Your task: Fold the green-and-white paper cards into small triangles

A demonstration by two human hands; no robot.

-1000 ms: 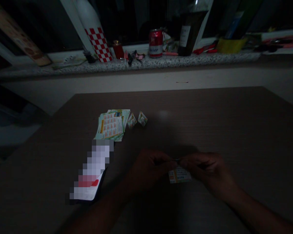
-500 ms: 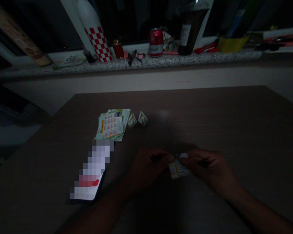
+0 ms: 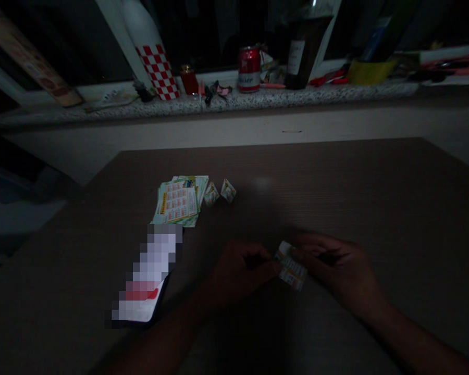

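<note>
Between my hands is a small folded piece of printed paper (image 3: 293, 271), white with orange, green and blue print. My left hand (image 3: 244, 268) pinches its left edge between thumb and fingers. My right hand (image 3: 332, 263) grips the upper right side, thumb on the face of the paper and fingers behind it. The paper is tilted, just above the table. To the left lies a stack of printed paper sheets (image 3: 177, 203), with two small folded paper pieces (image 3: 220, 191) standing beside it. Dim light hides the finer print.
A phone (image 3: 150, 276) with a lit, blurred screen lies left of my left arm on the wooden table (image 3: 336, 182). On the granite windowsill (image 3: 258, 99) stand a red-and-white checkered bottle (image 3: 158, 67), a red can (image 3: 249, 70), a dark packet (image 3: 300, 57) and a yellow container (image 3: 369, 72).
The folded paper has turned in my hands, its lower end swinging to the right. My right fingers have shifted slightly on it. The stack, small folded pieces and phone stay put.
</note>
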